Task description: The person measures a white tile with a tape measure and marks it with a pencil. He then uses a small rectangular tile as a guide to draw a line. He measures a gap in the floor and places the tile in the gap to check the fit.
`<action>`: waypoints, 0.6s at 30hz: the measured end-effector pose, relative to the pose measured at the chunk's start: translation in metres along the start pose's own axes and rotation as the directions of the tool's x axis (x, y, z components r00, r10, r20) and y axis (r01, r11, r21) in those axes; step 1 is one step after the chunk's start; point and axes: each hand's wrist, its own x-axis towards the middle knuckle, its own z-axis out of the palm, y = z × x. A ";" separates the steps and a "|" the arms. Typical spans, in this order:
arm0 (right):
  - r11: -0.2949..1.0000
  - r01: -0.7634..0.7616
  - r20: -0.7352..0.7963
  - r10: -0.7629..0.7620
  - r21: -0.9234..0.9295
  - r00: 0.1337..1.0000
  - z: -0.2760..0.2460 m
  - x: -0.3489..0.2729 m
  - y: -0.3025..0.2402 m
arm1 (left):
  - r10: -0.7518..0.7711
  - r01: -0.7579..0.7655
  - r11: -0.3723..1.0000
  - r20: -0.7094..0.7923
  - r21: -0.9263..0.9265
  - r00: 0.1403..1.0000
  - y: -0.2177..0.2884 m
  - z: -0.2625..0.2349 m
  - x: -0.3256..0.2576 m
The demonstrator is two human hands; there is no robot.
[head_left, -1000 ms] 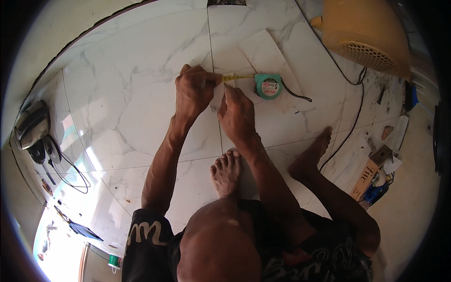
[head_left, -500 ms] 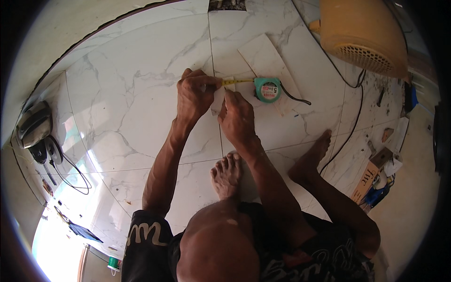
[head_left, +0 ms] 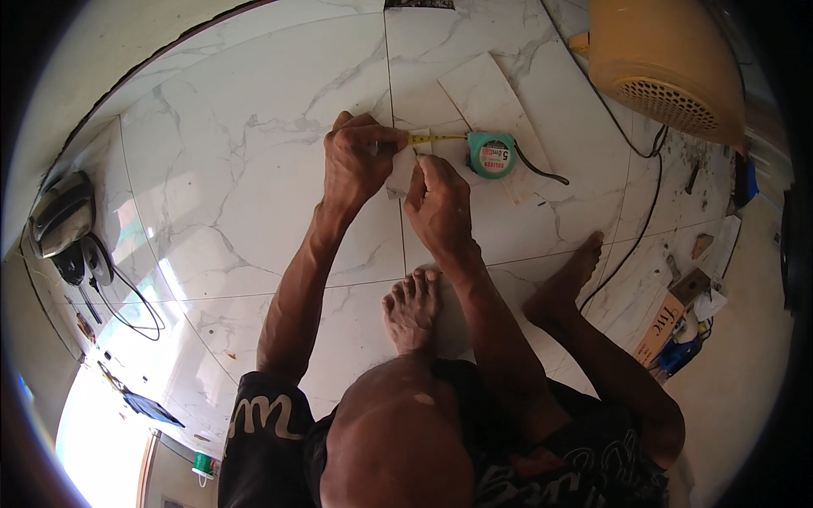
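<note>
My left hand (head_left: 356, 157) is closed, pinching the free end of a tape measure's yellow blade (head_left: 436, 137). The blade runs right across a small pale tile piece (head_left: 422, 147) to its teal case (head_left: 491, 156), which lies on the floor with a black wrist strap (head_left: 539, 166). Just below the blade, my right hand (head_left: 440, 203) is closed with thumb and forefinger together over the tile piece. Something small and thin seems to be at its fingertips, too hidden to name. Part of the tile piece is covered by my hands.
A larger cut tile (head_left: 491, 89) lies under and beyond the case. At the far right stands a yellow-orange perforated container (head_left: 669, 76), with a black cable (head_left: 648, 203) on the floor nearby. A corded power tool (head_left: 68, 220) sits at left. My bare foot (head_left: 412, 309) is below my hands.
The view has shifted slightly, so most things sit a little higher and further right. My right fingertips have drawn slightly away from the blade; my left hand keeps its pinch.
</note>
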 end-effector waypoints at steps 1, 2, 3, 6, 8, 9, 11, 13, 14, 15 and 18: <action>1.000 0.012 -0.005 -0.012 -0.004 1.000 0.000 0.000 0.000 | -0.005 0.005 1.000 0.006 -0.001 1.000 0.001 -0.001 0.001; 1.000 0.023 -0.010 -0.023 -0.008 1.000 0.000 0.000 0.000 | -0.009 0.009 1.000 0.012 -0.002 1.000 0.002 -0.001 0.001; 1.000 0.023 -0.010 -0.023 -0.003 1.000 0.000 0.000 0.001 | -0.006 0.006 1.000 0.014 0.009 1.000 0.001 -0.001 0.001; 1.000 0.018 -0.014 -0.018 -0.003 1.000 -0.002 0.002 -0.001 | 0.004 -0.004 1.000 0.017 0.026 1.000 0.000 0.000 0.002; 1.000 0.009 -0.026 -0.010 -0.024 1.000 -0.002 0.003 -0.004 | 0.013 -0.013 1.000 0.012 0.018 1.000 -0.001 0.000 0.001; 1.000 0.003 -0.022 -0.004 -0.021 1.000 -0.001 0.003 -0.004 | 0.012 -0.012 1.000 0.011 0.021 1.000 -0.001 -0.001 0.001; 1.000 -0.009 -0.014 0.009 -0.019 1.000 -0.001 0.003 -0.004 | 0.011 -0.011 1.000 0.011 0.022 1.000 -0.001 -0.001 0.001; 1.000 -0.020 -0.006 0.020 0.008 1.000 -0.002 0.002 -0.005 | 0.011 -0.011 1.000 0.010 0.016 1.000 -0.001 0.000 0.001; 0.999 -0.025 -0.002 0.025 0.024 1.000 -0.002 0.002 -0.006 | 0.011 -0.011 1.000 0.009 0.014 1.000 -0.001 0.000 0.001; 0.999 -0.020 -0.004 0.020 0.024 1.000 -0.002 0.003 -0.007 | 0.005 -0.005 1.000 0.010 0.011 1.000 -0.001 0.000 0.001; 1.000 -0.001 -0.009 0.001 0.015 1.000 -0.001 0.004 -0.006 | 0.000 0.000 1.000 0.019 0.013 1.000 -0.001 0.000 0.002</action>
